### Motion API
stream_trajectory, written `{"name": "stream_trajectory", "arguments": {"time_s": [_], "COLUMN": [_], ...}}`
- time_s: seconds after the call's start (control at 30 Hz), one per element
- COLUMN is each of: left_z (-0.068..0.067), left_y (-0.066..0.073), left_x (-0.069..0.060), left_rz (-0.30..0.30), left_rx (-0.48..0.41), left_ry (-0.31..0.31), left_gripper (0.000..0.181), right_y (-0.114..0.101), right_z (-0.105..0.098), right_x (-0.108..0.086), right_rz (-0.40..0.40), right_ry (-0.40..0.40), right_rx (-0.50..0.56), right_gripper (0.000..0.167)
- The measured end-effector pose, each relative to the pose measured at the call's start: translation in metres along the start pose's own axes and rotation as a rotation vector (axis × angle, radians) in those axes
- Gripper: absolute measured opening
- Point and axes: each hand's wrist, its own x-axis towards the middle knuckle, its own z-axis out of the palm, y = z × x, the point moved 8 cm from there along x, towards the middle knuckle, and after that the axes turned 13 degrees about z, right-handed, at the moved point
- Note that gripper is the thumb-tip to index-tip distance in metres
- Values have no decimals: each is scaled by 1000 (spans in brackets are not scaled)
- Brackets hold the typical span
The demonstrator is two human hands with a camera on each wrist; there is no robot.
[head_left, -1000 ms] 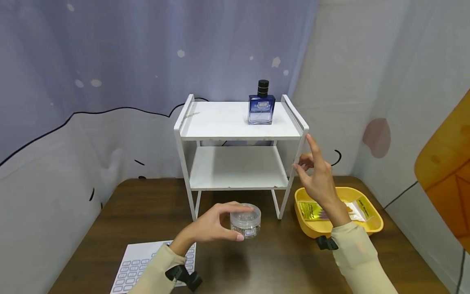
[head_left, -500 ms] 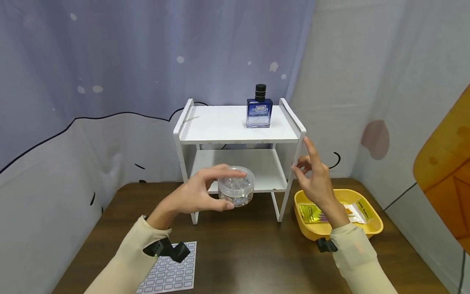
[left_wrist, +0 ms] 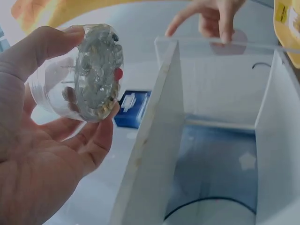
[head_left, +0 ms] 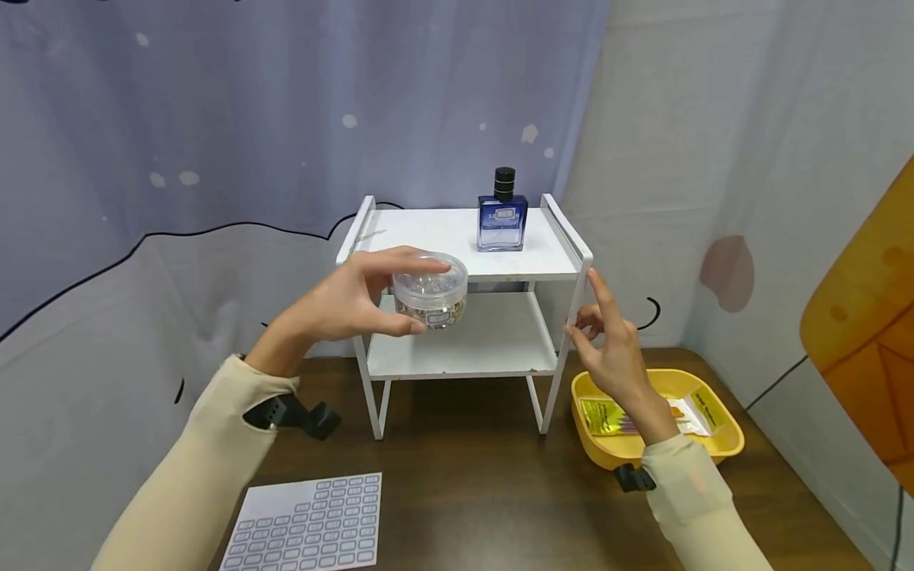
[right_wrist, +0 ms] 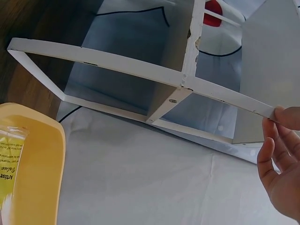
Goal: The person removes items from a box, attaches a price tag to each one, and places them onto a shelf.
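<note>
- Lilac-and-white curtains [head_left: 307,95] hang behind a dark wooden table [head_left: 457,507], where a white rack [head_left: 428,226] with two shelves stands.
- From where I stand, the clear jar [head_left: 430,293] is up in the air before the rack, overlapping the upper shelf's front edge in the head view; whether they touch, I cannot tell.
- The left hand [head_left: 350,297] holds that jar from one side, fingers across its lid and thumb at its lower edge. Small pieces, one of them red, show inside.
- The right hand [head_left: 610,345] pinches the rack's near right upright between thumb and fingertips, a narrow, light-looking hold; how firm, I cannot tell.
- A blue bottle [head_left: 502,226] stands upright on the upper shelf, towards the right.
- Below lie a sheet of labels [head_left: 314,523] and, to the right, a yellow basin [head_left: 596,448] holding packets [head_left: 603,416].
- My worry is the one-sided hold: smooth plastic could slip and, were the lid loose, scatter those pieces.
- Catching the shelf edge could tip the jar in the fingers.
- A shove on the upright might jolt the rack and topple the bottle.
</note>
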Motion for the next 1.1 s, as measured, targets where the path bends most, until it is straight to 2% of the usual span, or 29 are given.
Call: {"name": "stream_trajectory", "arguments": {"time_s": [0.23,0.4,0.7,0.87,1.1], "left_z": [-29,-43,-54,-60,-68], "left_y": [-5,-17,-54,-66,-78], "left_x": [17,29,36,40,40], "left_rz": [-52,-132,-296,-366,-445], "left_rx": [92,169,161,235,243], "left_ry": [-4,-37,-156,-209,-234], "left_gripper": [64,62,69,71,73], "right_y": [0,1,0,-2,-2], "right_z": [0,-1,-1,-1,0], "right_x": [1,2,-2,0,-1], "right_rz": [-1,-6,-3,5,25], "right_ry": [0,8,-8,-12,-24], "right_rx": [-6,-12,-27,-36,-40], "right_gripper": [88,88,90,90,91]}}
